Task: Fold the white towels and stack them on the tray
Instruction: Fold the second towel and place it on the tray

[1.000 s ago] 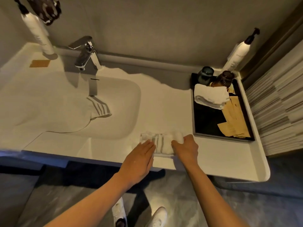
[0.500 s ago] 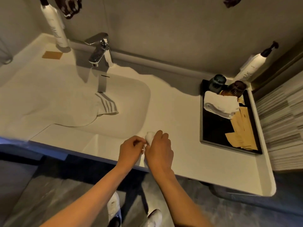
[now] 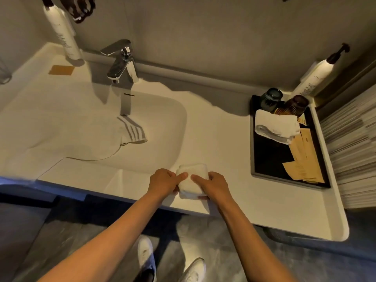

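Hands are holding the small folded towel (image 3: 191, 181) at the table's (image 3: 234, 159) near edge, left hand (image 3: 162, 183) and right hand (image 3: 214, 185) both curling round it, and I am thinking it is going to the tray (image 3: 253, 139) next.

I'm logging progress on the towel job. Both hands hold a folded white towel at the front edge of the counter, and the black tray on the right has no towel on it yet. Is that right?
Not quite. The head view shows folded white towels already lying on the black tray. The rest stands: the left hand and right hand hold a folded white towel at the counter's front edge.
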Motion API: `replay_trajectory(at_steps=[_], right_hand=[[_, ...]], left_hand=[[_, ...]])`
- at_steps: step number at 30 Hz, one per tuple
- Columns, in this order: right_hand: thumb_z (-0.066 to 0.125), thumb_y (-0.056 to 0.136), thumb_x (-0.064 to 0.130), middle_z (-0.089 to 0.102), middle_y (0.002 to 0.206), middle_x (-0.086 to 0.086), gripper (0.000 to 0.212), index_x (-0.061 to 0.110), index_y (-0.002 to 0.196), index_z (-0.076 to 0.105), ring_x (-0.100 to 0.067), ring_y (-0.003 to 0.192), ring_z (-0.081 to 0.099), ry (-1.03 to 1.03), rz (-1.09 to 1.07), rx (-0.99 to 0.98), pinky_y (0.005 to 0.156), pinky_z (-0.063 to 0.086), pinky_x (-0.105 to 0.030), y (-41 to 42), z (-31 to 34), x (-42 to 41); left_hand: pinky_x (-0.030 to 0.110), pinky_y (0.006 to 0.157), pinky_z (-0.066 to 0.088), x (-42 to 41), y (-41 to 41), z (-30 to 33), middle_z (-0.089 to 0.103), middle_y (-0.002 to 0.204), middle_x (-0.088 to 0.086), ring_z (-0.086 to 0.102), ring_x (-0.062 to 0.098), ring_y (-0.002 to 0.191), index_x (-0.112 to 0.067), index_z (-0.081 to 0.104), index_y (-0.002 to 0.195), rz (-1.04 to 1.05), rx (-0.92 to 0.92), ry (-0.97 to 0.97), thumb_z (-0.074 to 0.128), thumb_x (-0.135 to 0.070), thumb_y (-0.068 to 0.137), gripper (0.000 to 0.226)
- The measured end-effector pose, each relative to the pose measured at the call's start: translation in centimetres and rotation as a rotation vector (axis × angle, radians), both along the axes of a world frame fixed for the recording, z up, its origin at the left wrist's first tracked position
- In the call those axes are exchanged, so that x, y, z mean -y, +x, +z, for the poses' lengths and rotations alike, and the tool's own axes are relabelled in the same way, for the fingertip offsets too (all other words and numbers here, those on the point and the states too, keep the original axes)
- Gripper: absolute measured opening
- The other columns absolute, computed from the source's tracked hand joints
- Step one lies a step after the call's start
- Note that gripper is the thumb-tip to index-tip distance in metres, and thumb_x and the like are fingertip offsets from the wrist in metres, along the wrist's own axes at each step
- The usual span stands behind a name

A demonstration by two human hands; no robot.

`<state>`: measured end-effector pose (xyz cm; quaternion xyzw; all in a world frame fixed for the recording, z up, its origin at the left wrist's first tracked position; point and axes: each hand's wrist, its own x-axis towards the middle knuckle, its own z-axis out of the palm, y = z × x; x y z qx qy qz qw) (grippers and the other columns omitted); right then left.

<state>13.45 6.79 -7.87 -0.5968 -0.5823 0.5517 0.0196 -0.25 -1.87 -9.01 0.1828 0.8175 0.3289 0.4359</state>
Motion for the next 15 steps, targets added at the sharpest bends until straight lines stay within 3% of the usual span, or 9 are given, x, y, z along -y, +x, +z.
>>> replay_trajectory(at_steps=[3,5,7,10,13,15], right_hand=[[0.075,0.082,0.016,0.072,0.104,-0.014,0.025,0.007,0.104,0.068,-0.025,0.088,0.07,-0.126,-0.12,-0.214,0.075,0.062,-0.041,0.1,-0.3,-0.2],[0.071,0.082,0.008,0.074,0.108,-0.017,0.02,0.01,0.103,0.072,-0.029,0.094,0.072,-0.156,-0.145,-0.389,0.086,0.059,-0.045,1.1,0.7,-0.2],[0.067,0.083,0.001,0.074,0.112,-0.014,0.033,0.01,0.115,0.069,-0.029,0.102,0.07,-0.222,-0.093,-0.578,0.091,0.056,-0.043,2.0,2.7,-0.2],[0.063,0.08,-0.011,0.072,0.118,-0.01,0.048,0.013,0.122,0.063,-0.026,0.109,0.068,-0.181,-0.016,-0.677,0.092,0.055,-0.038,3.3,5.8,-0.3],[0.068,0.08,-0.011,0.072,0.118,-0.003,0.05,0.017,0.12,0.063,-0.021,0.112,0.067,0.015,0.018,-0.637,0.095,0.054,-0.035,4.7,8.1,-0.9],[0.07,0.079,-0.01,0.074,0.112,0.002,0.046,0.018,0.115,0.065,-0.016,0.108,0.068,0.102,0.003,-0.611,0.09,0.055,-0.028,5.6,9.0,-1.2]], left_hand=[[0.041,0.086,0.06,0.4,-0.2,0.3,0.077,0.077,0.008,0.073,0.022,0.075,-0.011,0.071,0.073,-0.011,0.063,-0.004,0.075,-0.058,0.077,0.047],[0.042,0.091,0.059,0.8,-0.3,1.4,0.075,0.099,0.004,0.072,0.018,0.091,-0.014,0.068,0.102,-0.038,0.236,0.089,0.078,-0.064,0.069,0.061],[0.04,0.097,0.056,0.9,-0.4,3.0,0.072,0.118,-0.001,0.069,0.016,0.108,-0.019,0.061,0.127,-0.133,0.387,0.247,0.081,-0.054,0.07,0.07],[0.027,0.093,0.056,0.9,-0.4,6.5,0.074,0.113,-0.007,0.069,0.011,0.108,-0.024,0.067,0.118,-0.255,0.246,0.41,0.085,-0.022,0.076,0.046],[0.02,0.086,0.057,0.1,-0.2,9.4,0.076,0.103,-0.009,0.071,0.004,0.097,-0.025,0.069,0.105,-0.371,0.043,0.514,0.091,-0.024,0.068,0.043],[0.017,0.079,0.056,-0.7,0.2,10.3,0.077,0.097,-0.012,0.07,0.0,0.09,-0.027,0.068,0.099,-0.422,-0.033,0.525,0.092,-0.028,0.065,0.041]])
